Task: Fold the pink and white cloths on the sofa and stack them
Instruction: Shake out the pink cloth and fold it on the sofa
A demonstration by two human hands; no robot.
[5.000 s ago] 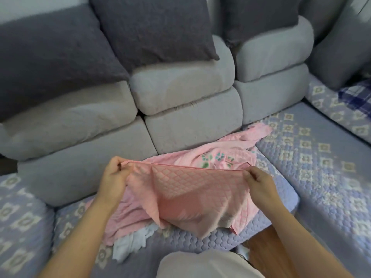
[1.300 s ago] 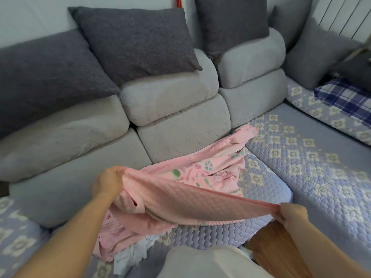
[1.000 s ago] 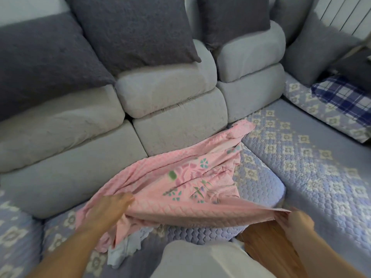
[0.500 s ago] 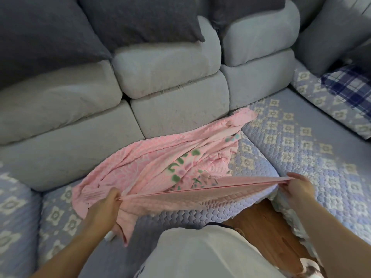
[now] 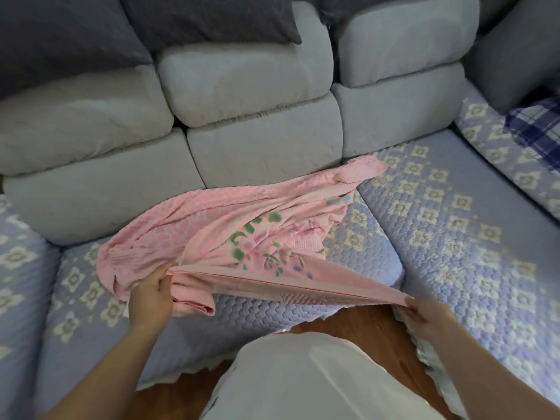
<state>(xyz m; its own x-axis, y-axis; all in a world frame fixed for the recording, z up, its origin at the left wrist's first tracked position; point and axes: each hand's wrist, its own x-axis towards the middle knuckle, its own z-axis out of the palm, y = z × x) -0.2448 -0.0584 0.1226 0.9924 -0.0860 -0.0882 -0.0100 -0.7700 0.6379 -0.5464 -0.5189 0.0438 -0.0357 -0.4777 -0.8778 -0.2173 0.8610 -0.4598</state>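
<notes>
While both hands pinch its ends, left hand [image 5: 150,295], right hand [image 5: 424,313], pink cloth [image 5: 303,281] stretched between, above sofa [image 5: 439,237]

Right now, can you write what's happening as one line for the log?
step: folding | left hand: grips pink cloth | right hand: grips its other end | edge pulled taut above sofa | stack: not started

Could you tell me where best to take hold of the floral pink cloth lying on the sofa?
Take the floral cloth at its far-right tip near the backrest, coming from the right: it tapers there to a free corner, while its near side lies under the stretched cloth.
</notes>
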